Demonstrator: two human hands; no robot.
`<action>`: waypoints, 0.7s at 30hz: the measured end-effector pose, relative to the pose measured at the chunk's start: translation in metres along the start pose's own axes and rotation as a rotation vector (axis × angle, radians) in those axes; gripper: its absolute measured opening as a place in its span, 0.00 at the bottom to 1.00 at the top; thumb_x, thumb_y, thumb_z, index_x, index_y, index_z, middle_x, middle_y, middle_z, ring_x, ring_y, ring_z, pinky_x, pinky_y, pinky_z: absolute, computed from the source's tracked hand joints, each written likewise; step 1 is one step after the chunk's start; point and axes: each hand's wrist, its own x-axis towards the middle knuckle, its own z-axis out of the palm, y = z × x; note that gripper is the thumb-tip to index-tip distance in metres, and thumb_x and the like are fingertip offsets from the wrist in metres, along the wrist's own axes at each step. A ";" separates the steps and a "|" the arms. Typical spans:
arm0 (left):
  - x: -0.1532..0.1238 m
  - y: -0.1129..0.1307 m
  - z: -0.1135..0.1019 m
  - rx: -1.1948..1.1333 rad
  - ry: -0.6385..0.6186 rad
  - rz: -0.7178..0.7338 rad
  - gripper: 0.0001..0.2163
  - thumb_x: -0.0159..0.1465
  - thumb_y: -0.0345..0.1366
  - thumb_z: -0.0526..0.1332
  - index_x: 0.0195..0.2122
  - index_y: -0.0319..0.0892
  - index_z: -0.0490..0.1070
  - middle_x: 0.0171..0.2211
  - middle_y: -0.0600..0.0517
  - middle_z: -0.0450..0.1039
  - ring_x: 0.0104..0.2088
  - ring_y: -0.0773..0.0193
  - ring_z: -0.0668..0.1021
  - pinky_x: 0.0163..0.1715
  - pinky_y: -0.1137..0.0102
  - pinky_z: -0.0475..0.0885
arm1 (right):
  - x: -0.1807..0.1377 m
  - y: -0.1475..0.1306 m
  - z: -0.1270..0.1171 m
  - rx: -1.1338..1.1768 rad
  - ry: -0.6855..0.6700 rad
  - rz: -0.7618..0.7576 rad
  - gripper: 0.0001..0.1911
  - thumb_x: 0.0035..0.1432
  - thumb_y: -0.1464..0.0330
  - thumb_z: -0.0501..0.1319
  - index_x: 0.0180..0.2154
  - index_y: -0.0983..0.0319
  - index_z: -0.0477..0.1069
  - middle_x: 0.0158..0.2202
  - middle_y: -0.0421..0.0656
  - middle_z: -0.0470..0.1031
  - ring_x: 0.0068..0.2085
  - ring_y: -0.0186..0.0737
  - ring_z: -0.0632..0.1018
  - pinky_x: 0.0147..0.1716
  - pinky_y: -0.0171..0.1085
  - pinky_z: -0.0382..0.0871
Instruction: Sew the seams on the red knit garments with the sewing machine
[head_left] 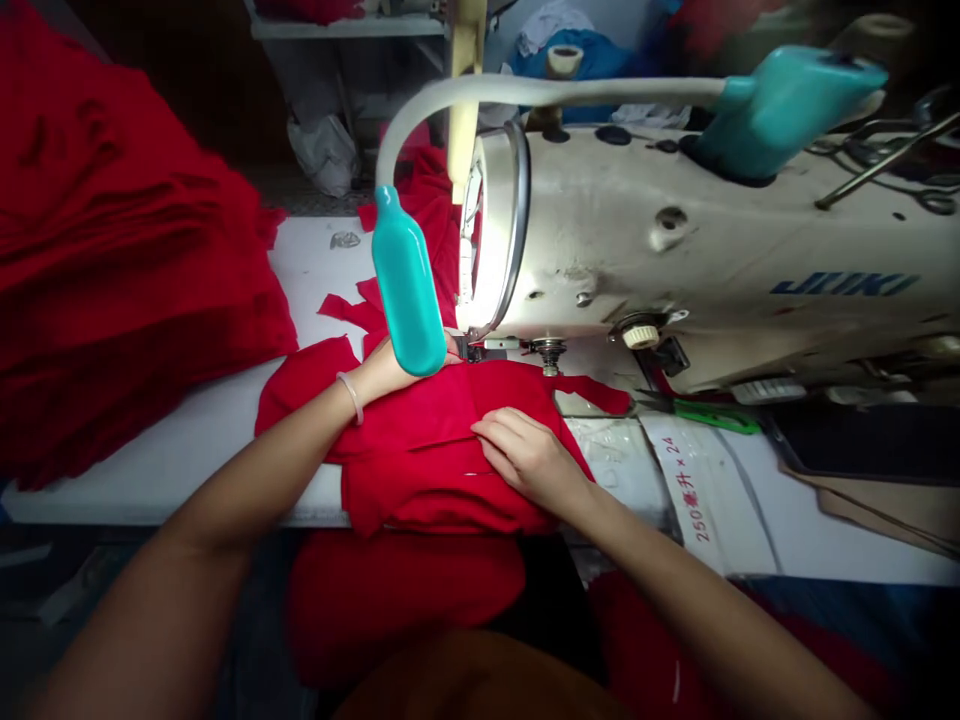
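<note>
Red fabric (420,420) lies in folded layers under the needle end of a sewing machine (600,240). My left hand (381,372) rests on the cloth beside the presser foot (471,348). The teal lamp head (409,285) covers most of its fingers, so their grip is hidden. My right hand (536,458) is on the near part of the fabric, thumb and fingers drawn together at a folded edge of it. A loose red strip of the cloth reaches to the right under the machine arm.
A tall stack of red fabric pieces (135,270) stands at the left on the white table (180,440). Green-handled scissors (716,415) lie right of the cloth, near a dark flat object (862,440). The lamp's bent neck (555,92) arches over the machine.
</note>
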 end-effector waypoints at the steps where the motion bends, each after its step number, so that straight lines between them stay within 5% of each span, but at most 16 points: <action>1: 0.000 0.000 -0.002 -0.006 -0.007 -0.001 0.12 0.65 0.42 0.64 0.37 0.38 0.78 0.38 0.46 0.81 0.40 0.59 0.80 0.49 0.67 0.72 | 0.000 0.000 -0.001 0.012 -0.001 0.003 0.13 0.68 0.73 0.50 0.42 0.63 0.73 0.38 0.48 0.75 0.41 0.41 0.74 0.43 0.40 0.71; 8: 0.007 -0.009 -0.007 -0.015 -0.070 0.003 0.16 0.65 0.47 0.63 0.40 0.37 0.79 0.39 0.44 0.81 0.41 0.58 0.80 0.49 0.66 0.72 | 0.000 -0.001 -0.004 -0.051 -0.051 -0.042 0.14 0.69 0.73 0.50 0.42 0.64 0.75 0.38 0.48 0.74 0.40 0.40 0.73 0.41 0.39 0.70; 11: -0.001 0.005 -0.004 0.123 -0.002 0.007 0.15 0.68 0.45 0.60 0.42 0.37 0.78 0.43 0.42 0.80 0.44 0.56 0.79 0.50 0.63 0.72 | -0.001 -0.004 -0.004 -0.129 -0.072 -0.062 0.15 0.69 0.72 0.50 0.39 0.63 0.76 0.38 0.49 0.74 0.38 0.39 0.71 0.39 0.39 0.67; 14: -0.029 0.033 0.006 0.283 0.035 0.078 0.14 0.70 0.39 0.56 0.47 0.38 0.77 0.50 0.41 0.76 0.51 0.54 0.76 0.55 0.60 0.69 | -0.002 -0.007 -0.005 -0.177 -0.076 -0.071 0.15 0.69 0.72 0.51 0.40 0.64 0.76 0.37 0.48 0.74 0.37 0.39 0.70 0.39 0.39 0.66; 17: -0.067 0.052 0.020 0.307 -0.144 0.214 0.14 0.71 0.33 0.53 0.52 0.39 0.75 0.54 0.44 0.75 0.56 0.56 0.75 0.58 0.60 0.68 | -0.006 -0.008 -0.007 -0.121 -0.050 -0.061 0.13 0.68 0.72 0.52 0.43 0.65 0.76 0.38 0.49 0.74 0.39 0.41 0.71 0.40 0.40 0.67; 21: -0.093 0.051 0.031 0.333 -0.178 0.264 0.15 0.72 0.32 0.53 0.57 0.40 0.72 0.58 0.45 0.72 0.63 0.55 0.69 0.65 0.56 0.62 | -0.015 -0.004 -0.009 0.024 -0.039 -0.037 0.12 0.67 0.71 0.54 0.45 0.63 0.75 0.43 0.49 0.75 0.44 0.41 0.73 0.44 0.40 0.69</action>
